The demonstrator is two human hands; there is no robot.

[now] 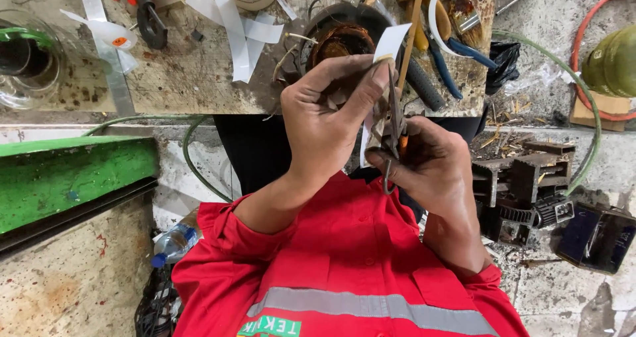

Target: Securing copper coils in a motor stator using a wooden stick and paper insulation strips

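Observation:
My left hand (324, 112) pinches a narrow white strip (389, 42) between thumb and fingers, holding it upright in front of my chest. My right hand (434, 168) grips a pair of worn metal scissors (393, 115), one finger through the handle loop (386, 178). The blades point up along the strip's edge, right next to my left thumb. Both hands are close together above my red coverall (344, 264) with its grey reflective band. Whether the blades are closed on the strip is hidden by my fingers.
A scuffed wooden bench (192, 78) carries loose white strips (232, 25), a rusty motor stator with copper windings (341, 42), blue-handled pliers (457, 52) and a glass jar (26, 58). A green metal block (66, 178) lies left, a plastic bottle (175, 241) below, dark metal parts (523, 178) right.

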